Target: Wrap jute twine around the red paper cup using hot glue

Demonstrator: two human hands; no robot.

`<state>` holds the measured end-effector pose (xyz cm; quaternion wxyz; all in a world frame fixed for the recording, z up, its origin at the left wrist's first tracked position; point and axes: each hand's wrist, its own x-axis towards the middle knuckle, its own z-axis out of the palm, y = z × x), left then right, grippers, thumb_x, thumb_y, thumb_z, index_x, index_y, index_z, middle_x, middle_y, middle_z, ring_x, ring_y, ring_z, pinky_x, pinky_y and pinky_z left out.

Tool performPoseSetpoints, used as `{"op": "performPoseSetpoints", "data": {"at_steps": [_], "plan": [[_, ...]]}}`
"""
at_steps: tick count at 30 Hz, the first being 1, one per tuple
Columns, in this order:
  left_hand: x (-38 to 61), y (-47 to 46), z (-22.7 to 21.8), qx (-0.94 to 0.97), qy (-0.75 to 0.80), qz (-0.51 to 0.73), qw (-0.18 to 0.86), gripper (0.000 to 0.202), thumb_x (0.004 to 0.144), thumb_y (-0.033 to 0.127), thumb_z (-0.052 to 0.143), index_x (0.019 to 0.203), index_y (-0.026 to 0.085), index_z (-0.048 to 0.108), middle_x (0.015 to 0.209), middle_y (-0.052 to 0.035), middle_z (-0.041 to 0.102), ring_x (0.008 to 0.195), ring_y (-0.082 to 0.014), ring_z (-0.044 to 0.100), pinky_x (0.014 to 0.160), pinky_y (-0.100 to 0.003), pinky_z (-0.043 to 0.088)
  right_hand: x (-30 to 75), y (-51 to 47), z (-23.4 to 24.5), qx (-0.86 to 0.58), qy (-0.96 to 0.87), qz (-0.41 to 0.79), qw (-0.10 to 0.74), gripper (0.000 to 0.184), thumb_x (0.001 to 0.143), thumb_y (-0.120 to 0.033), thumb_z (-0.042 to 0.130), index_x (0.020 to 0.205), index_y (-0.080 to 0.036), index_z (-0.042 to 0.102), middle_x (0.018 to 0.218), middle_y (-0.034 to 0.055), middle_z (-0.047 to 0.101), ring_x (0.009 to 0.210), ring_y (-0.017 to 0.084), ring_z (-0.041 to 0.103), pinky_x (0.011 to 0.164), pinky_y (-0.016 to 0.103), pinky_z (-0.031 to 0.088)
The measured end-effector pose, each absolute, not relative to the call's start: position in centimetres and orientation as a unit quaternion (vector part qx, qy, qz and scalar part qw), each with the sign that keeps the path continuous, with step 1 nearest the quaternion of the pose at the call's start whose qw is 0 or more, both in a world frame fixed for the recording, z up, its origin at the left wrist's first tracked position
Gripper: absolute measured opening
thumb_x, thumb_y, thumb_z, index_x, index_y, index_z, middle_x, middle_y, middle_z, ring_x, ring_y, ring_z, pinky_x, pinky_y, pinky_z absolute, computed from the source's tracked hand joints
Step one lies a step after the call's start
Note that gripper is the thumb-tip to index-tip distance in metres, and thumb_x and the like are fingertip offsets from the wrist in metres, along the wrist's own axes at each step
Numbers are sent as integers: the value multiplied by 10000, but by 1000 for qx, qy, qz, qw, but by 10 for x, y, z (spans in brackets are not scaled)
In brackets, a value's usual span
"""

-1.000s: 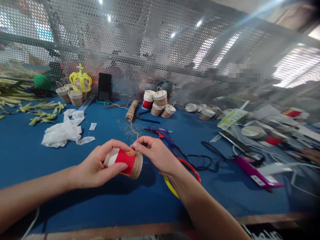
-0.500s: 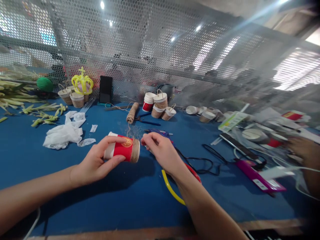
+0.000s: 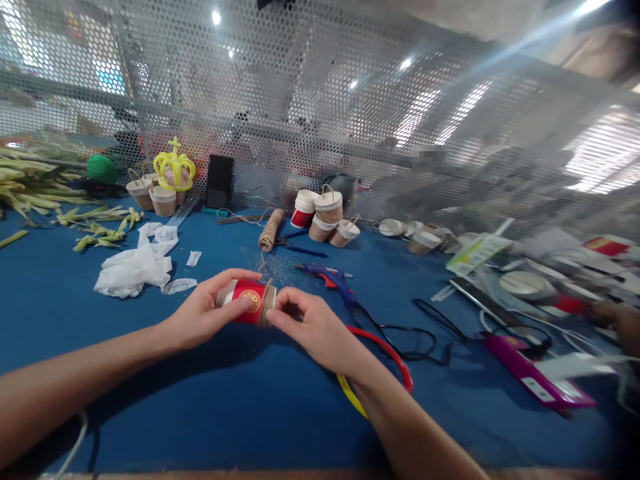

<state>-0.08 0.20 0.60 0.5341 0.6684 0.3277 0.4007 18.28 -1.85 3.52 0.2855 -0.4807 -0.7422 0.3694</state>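
My left hand [image 3: 213, 307] is wrapped round a white paper cup [image 3: 226, 293] lying on its side, its thumb across the red band with a gold emblem. Brown twine [image 3: 267, 303] is wound round the cup near its right end. A strand of it runs back to the twine roll [image 3: 271, 230] on the table. At that right end my right hand [image 3: 315, 327] is closed, thumb pressed to the twine and fingertips at the rim; the exact pinch is partly hidden. Behind my right hand lies a blue glue gun [image 3: 333, 279] with a black cord.
Pliers [image 3: 303, 250] lie beside small twine-wrapped buckets [image 3: 323, 227]. Crumpled white lace [image 3: 133, 272] is on the left, below a yellow crown [image 3: 174, 167] and a phone [image 3: 219, 181]. Red tubing [image 3: 395, 357] lies under my right forearm. A co-worker's blurred hand [image 3: 617, 317] is at far right.
My right hand has moved left from beside the cup onto its twine-wound end. The cup has turned, so the emblem faces more toward me. The view has shifted slightly.
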Motion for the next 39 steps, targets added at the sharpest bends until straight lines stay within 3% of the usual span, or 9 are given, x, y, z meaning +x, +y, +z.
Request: {"op": "performPoseSetpoints", "data": {"at_steps": [5,12,17,26,28,31,34,37,39], "plan": [[-1,2,5,677,322,392,534,280,772,283,535,1017,148,553,866,-35,633,646,-104,554,599,-204,440,187,-13,32,-529,-714,339,310,192,782,-349,499,716,-169,512,654,-12,526,585,108,468,548,238,382],[0,-2,3,719,297,362,513,252,796,255,504,1017,161,580,978,-55,622,769,-130,561,682,-222,443,184,-9,25,-495,-711,363,344,275,860,-320,388,959,-162,589,988,62,631,940,159,559,837,302,408],[-1,-5,1,743,281,336,505,284,822,277,474,1069,185,580,992,-48,628,819,-146,560,709,-237,446,181,-11,25,-484,-703,390,346,305,869,-342,381,992,-166,598,1038,66,630,985,164,557,893,334,393],[0,-8,0,770,328,309,452,299,813,263,463,1063,159,590,845,-30,655,608,-103,537,546,-193,422,180,-12,25,-455,-712,420,332,353,881,-362,341,992,-155,604,1079,73,614,1004,160,548,909,320,382],[1,-7,1,776,334,315,432,285,807,258,466,1039,158,598,859,-33,655,639,-113,548,575,-203,431,181,-13,28,-477,-722,391,312,330,873,-348,361,970,-156,612,1034,74,632,972,167,561,873,321,405],[1,-5,3,779,347,319,414,293,815,282,448,1031,150,594,871,-43,656,671,-127,562,601,-216,438,187,-16,42,-538,-715,337,294,276,833,-333,434,959,-154,602,894,71,653,793,172,608,655,286,480],[-1,-2,3,783,377,306,388,312,830,309,411,1021,144,594,830,-45,659,656,-132,565,579,-217,434,204,-15,63,-600,-687,268,310,268,808,-342,457,941,-151,590,730,49,639,577,143,586,470,240,439],[-3,1,2,796,391,300,351,308,839,304,386,1009,153,595,809,-36,665,647,-131,574,564,-212,430,230,0,75,-665,-669,86,320,254,810,-340,443,890,-156,599,724,56,640,596,157,583,545,268,429],[-4,3,-1,805,386,307,331,294,844,289,381,1010,172,594,858,-30,669,691,-132,590,595,-211,439,250,16,70,-718,-650,-29,247,219,805,-298,440,845,-166,611,805,80,644,730,196,584,632,294,405]]}}
